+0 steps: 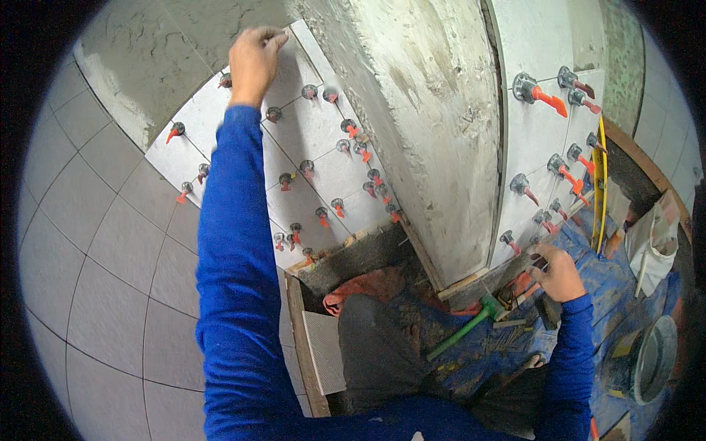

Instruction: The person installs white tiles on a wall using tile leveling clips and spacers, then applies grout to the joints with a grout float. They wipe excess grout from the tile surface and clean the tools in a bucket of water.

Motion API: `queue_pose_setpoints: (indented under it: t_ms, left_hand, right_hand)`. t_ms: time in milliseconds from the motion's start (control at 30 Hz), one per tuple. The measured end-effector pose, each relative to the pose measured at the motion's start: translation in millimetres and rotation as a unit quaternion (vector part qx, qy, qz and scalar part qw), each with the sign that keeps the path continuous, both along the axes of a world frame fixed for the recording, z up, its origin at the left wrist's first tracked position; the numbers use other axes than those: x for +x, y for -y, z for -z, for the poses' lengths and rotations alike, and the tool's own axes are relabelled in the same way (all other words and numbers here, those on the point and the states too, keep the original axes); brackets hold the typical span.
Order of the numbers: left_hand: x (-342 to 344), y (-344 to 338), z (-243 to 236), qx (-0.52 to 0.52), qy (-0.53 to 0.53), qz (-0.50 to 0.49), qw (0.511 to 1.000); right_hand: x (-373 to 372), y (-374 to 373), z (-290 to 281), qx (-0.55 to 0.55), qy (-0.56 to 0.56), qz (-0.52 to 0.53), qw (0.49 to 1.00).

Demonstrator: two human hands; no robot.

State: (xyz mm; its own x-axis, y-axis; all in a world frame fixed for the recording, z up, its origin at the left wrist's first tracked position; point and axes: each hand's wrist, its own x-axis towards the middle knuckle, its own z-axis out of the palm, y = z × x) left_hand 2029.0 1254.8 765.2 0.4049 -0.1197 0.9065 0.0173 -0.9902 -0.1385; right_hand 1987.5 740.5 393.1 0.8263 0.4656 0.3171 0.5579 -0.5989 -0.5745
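Note:
My left hand (254, 62) is raised to the top of a white tile panel (294, 140), its thumb and fingers pinched together near the upper edge. Whatever lies between them is too small to make out. Round dark caps with red tile levelling clips (307, 169) sit along the joints below it. My right hand (560, 273) hovers low beside a second white tile panel (540, 132), fingers curled inward. Any small thing in those fingers cannot be made out. Orange-red levelling clips (548, 99) stick out from this panel's joints too.
Between the panels runs a rough grey cement surface (426, 110). Grey tiles (110, 272) cover the left side. A green-handled mallet (467, 331) and other tools lie on a blue sheet below. At right are a bucket (654, 360), a white bag (656, 242) and a yellow strip (603, 184).

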Motion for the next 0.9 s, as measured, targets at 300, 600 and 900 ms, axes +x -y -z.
queue_pose_setpoints:
  t_ms: [300, 600, 900]
  left_hand:
    - [68.8, -37.3, -25.4, 0.058, -0.028, -0.142, 0.988]
    - [58.8, -33.3, -33.6, 0.02, -0.093, -0.069, 0.993]
    - [61.1, -31.8, -34.2, 0.045, -0.039, -0.036, 0.998]
  right_hand:
    - [-5.8, 3.4, -8.7, -0.009, -0.024, 0.019, 0.999]
    - [-4.5, 9.9, 4.1, -0.007, 0.006, 0.016, 1.0]
    - [-0.4, 6.5, 9.6, -0.035, -0.006, 0.009, 0.999]
